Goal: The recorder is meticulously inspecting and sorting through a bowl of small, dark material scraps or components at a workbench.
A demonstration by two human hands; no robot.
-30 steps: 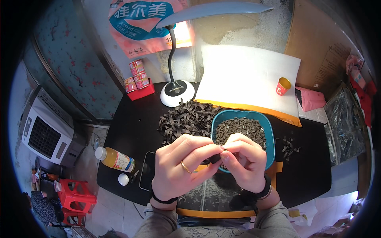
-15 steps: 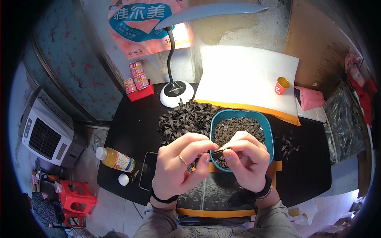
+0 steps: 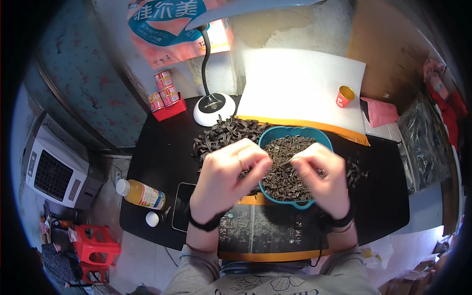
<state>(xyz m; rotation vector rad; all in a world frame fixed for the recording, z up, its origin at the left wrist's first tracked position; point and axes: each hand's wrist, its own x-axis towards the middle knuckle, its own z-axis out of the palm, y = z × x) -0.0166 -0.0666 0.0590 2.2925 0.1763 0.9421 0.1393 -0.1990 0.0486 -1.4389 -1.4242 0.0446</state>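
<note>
L hand (image 3: 230,172) 9 o'clk of teal bowl (image 3: 314,132), fingers curled, can't tell if gripping. R hand (image 3: 323,177) at 4, pinching thin dk strip (image 3: 287,162). Strip pile (image 3: 228,133) at 10.

A lamp (image 3: 215,105) lights a stained wall (image 3: 280,30) — black table (image 3: 156,157) below, red stools (image 3: 96,237) left.

1 thin dark sliver (image 3: 287,162), blurred, jutted from the right hand (image 3: 325,177) above small dark pieces (image 3: 282,186) in a teal tub (image 3: 314,132); curled black strips (image 3: 222,134) lay heaped just left.
</note>
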